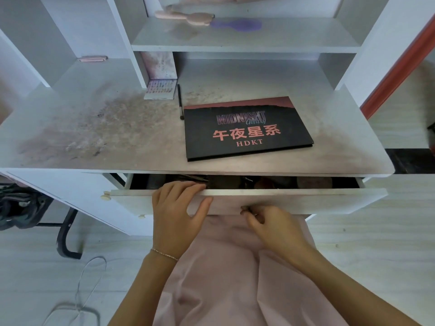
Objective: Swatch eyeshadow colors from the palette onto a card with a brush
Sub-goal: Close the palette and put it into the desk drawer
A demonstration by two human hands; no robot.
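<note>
Left fingers (pixel 186 187) hooked over the top edge of the drawer (pixel 270 201) front, thumb spread wide on its face; left hand (pixel 175 215) grips nothing else. Right fingers (pixel 253 212) curled tight on the drawer's knob (pixel 244 208), pinching it; right hand (pixel 277 229) sits just below the front, centre of frame. Drawer partly open, contents dark and blurred, can't tell what's inside.

Palette (pixel 247 129) closed, flat on the desk (pixel 94 132), right of centre, well above both hands and apart from them. Long axis runs left-right, tilted slightly so its right end sits higher in frame; hinge side towards the bottom. Cover black with pink band on top. Text: "MIDNIGHT Galaxy", "午夜星系", "HDKT".

Brush (pixel 180 101): thin black stick just left of the palette's upper left corner, long axis near vertical in frame, which end is the tip I can't tell. Not touching either hand.

Small card (pixel 160 90) with rows of colour marks lies just left of the brush, against a shelf (pixel 235 38) upright. Desk surface smeared with pinkish powder stains at left.
</note>
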